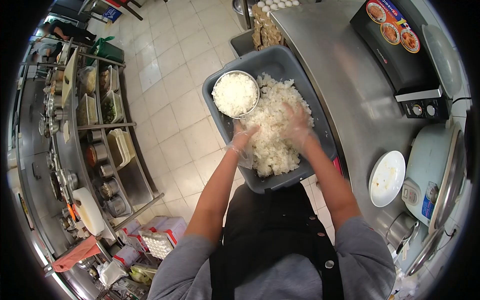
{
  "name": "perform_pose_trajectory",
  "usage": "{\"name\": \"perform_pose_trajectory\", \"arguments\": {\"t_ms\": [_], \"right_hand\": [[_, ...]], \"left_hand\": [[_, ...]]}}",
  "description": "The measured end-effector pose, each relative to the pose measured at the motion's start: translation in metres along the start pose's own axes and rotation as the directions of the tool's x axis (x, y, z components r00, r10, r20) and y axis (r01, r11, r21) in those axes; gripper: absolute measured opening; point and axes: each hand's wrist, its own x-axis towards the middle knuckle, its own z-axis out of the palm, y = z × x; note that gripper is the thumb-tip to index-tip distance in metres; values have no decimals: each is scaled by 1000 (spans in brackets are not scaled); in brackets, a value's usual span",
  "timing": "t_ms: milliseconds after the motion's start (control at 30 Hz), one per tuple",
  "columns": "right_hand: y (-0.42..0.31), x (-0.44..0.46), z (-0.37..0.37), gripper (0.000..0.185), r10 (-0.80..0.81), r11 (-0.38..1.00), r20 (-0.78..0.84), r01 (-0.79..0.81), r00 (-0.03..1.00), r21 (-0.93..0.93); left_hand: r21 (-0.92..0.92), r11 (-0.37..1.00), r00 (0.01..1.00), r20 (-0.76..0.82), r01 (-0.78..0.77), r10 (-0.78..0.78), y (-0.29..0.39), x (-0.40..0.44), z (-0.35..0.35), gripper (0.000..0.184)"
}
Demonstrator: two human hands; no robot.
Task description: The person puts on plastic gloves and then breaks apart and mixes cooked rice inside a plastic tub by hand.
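Note:
A grey plastic tub holds a large heap of cooked white rice. At its far left corner inside stands a round metal bowl full of white rice. My left hand, in a clear plastic glove, touches the left side of the heap just below the bowl, its fingers apart and nothing gripped. On the right side of the heap lies my right hand, also in a clear glove, with its fingers spread on the rice.
Right of the tub runs a steel counter with a black microwave, a white plate and a rice cooker. Egg trays stand beyond the tub. Shelves with food containers line the left; two people are at the far left.

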Motion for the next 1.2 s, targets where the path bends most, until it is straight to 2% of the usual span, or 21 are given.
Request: {"name": "perform_pose_trajectory", "arguments": {"t_ms": [67, 133, 200, 267, 300, 367, 467, 500, 567, 700, 767, 800, 867, 900, 967, 1000, 1067, 1100, 1133, 1167, 1200], "right_hand": [[-12, -19, 22, 73, -13, 996, -16, 12, 1000, -93], [-11, -29, 55, 82, -258, 878, 48, 255, 965, -406], [-3, -20, 59, 78, -220, 893, 87, 236, 972, -383], [14, 9, 70, 75, -187, 907, 124, 220, 975, -360], [37, 37, 93, 66, -129, 975, -4, 127, 992, -184], [54, 66, 90, 58, -42, 999, -123, 43, 992, 7], [49, 93, 59, 46, -273, 928, -164, 215, 948, -303], [47, 108, 55, 45, -94, 978, -186, 126, 978, 168], [47, 125, 40, 45, 80, 803, -129, 12, 988, 596], [43, 131, 0, 42, -14, 936, 47, -4, 999, 351], [46, 125, -4, 44, -73, 997, -116, 77, 991, 26], [41, 118, -8, 44, -70, 997, -117, 73, 991, 25], [19, 97, -20, 49, 188, 976, -43, -191, 981, -100], [10, 78, -29, 49, 188, 976, -43, -191, 981, -99], [-5, 39, -41, 52, 15, 997, 82, -8, 996, -78], [-13, 31, -35, 52, 14, 997, 81, -8, 997, -77], [-36, 22, -21, 52, -101, 873, 66, 120, 993, -472], [-46, 29, -13, 51, -121, 877, 174, 187, 977, -443], [-49, 36, 1, 50, -142, 878, 280, 251, 950, -407], [-40, 44, 28, 50, -142, 879, 282, 252, 949, -405], [-26, 56, 65, 49, -161, 929, 206, 219, 965, -298]], "left_hand": [[-131, 989, 994, 92, 70, -59, 16, -2, 0, 104], [-98, 982, 983, 106, 160, -150, 14, 2, -4, 104], [-58, 966, 963, 110, 252, -245, 13, 2, -6, 104], [-171, 954, 959, 189, 245, -213, 27, -5, -4, 106], [-166, 953, 957, 188, 252, -220, 24, -7, -4, 106], [-46, 966, 955, 171, 254, -243, 17, -2, 0, 107], [-59, 967, 949, 219, 246, -228, 24, -7, 2, 114], [-61, 967, 948, 221, 247, -228, 18, -4, 2, 114], [70, 975, 960, 173, 211, -221, 4, 7, 6, 116], [123, 976, 973, 125, 181, -196, -5, 9, 6, 110], [90, 988, 983, 122, 124, -134, -21, 15, 7, 97], [90, 988, 983, 126, 124, -135, -21, 13, 9, 97], [-7, 984, 973, 150, 176, -173, -12, 6, 8, 80], [-7, 984, 973, 150, 175, -172, 1, -1, 7, 80], [193, 965, 971, 128, 176, -202, 30, -15, 7, 69], [193, 966, 971, 127, 174, -201, 26, -14, 7, 69], [218, 964, 947, 244, 156, -208, 10, -9, 7, 66], [220, 963, 947, 243, 157, -210, 10, -11, 9, 66], [433, 895, 954, 207, 109, -216, 13, -14, 12, 67], [625, 778, 961, 172, 62, -215, 16, -17, 14, 68], [626, 777, 962, 170, 63, -215, 29, -23, 14, 68]]}}
